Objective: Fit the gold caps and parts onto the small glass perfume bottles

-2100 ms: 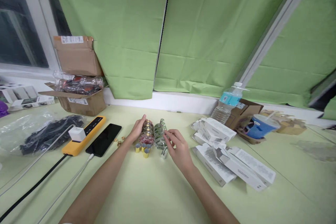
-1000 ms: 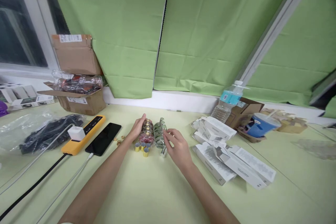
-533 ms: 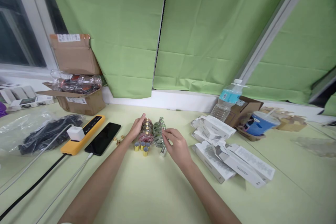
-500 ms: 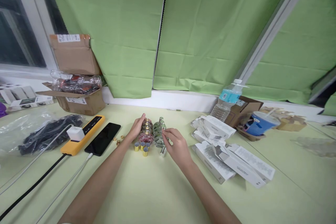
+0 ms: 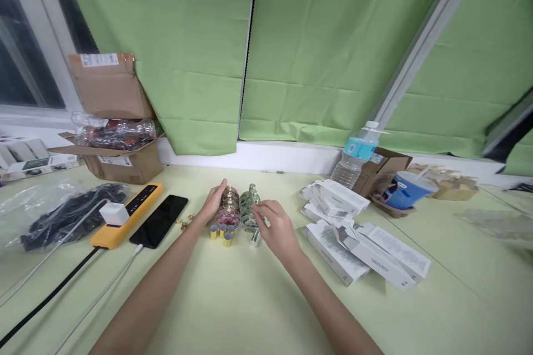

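And right fingers (image 5: 270, 208) hide part of the greenish glassware (image 5: 246, 212); white-box print (image 5: 332, 247) too tiny; both forearms (image 5: 160, 288) cut off near!

Glossy glass and metal on a smooth, pale table (image 5: 233, 299)
The bottles (image 5: 246, 217) look like shiny glass, the caps (image 5: 227, 241) like polished metal; the phone (image 5: 160, 221) is glossy, the power strip (image 5: 146, 198) smooth plastic, the white boxes (image 5: 335, 252) matt card

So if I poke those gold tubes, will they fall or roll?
The gold tubes would probably tip, since they stand on end. Their round sides suggest they'd roll once over. Being shiny, they may feel slippery.
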### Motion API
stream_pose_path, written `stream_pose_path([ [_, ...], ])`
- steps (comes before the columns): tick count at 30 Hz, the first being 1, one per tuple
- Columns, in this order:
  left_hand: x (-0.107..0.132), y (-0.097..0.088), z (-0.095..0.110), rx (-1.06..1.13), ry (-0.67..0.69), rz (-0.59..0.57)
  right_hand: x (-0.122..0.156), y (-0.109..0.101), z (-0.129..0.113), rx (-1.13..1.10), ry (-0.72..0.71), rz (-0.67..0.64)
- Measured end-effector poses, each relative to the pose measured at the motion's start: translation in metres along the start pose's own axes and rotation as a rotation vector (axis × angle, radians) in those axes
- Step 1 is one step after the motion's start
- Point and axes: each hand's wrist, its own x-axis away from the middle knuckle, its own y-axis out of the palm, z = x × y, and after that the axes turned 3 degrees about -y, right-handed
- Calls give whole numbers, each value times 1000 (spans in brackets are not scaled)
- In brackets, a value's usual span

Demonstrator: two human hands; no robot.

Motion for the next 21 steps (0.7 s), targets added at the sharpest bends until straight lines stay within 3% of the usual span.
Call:
stream_pose_path([
  [8,0,0,-1,4,7,-1,2,-2,8,-113,12,-22],
  [21,3,1,5,8,-4,6,6,-8,5,9,-57,-82],
])
